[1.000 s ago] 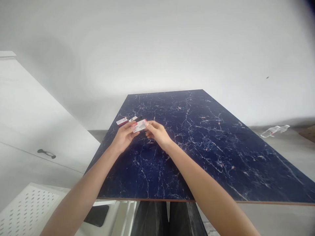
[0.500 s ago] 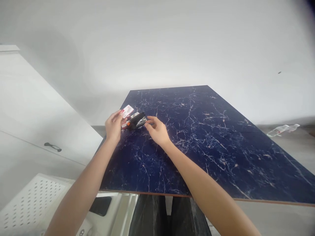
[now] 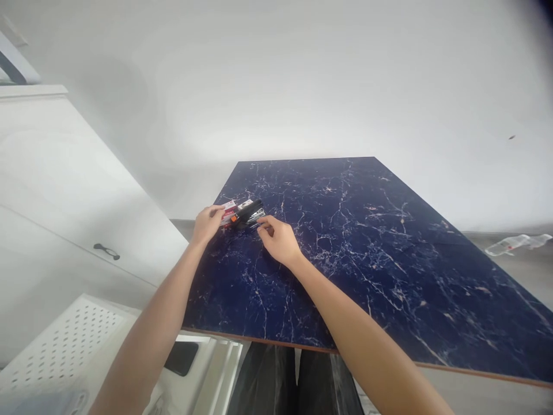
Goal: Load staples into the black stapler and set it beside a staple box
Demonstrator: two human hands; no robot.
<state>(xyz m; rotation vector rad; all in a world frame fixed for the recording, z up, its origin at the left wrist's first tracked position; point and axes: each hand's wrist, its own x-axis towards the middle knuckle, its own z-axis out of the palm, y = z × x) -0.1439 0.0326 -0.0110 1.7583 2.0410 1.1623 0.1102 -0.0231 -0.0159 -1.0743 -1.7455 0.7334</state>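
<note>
My left hand (image 3: 208, 222) has its fingers closed on the edge of a small red-and-white box (image 3: 230, 206), low over similar red-and-white packaging. Right beside it lies a black stapler (image 3: 248, 212) with an orange part at its near-left end. Shiny silver strips (image 3: 258, 216), which look like staples, show along the stapler's right side. A white piece with dark print (image 3: 245, 204) is partly hidden behind the stapler. My right hand (image 3: 276, 237) is at the right of this group, thumb and fingers pinched together by the silver strips; what lies between the fingertips is too small to make out.
The items lie on a dark blue marble-patterned table (image 3: 345, 248) against a pale wall. To the left stands a white cabinet with a dark handle (image 3: 106, 252). A black phone-like object (image 3: 182, 358) lies below the table's near-left edge. Clear plastic bottles (image 3: 516, 244) lie beyond the right edge.
My left hand has lowered the red-and-white box from a raised, tilted position to beside the stapler. My right hand stays by the silver strips. The whole view has shifted slightly.
</note>
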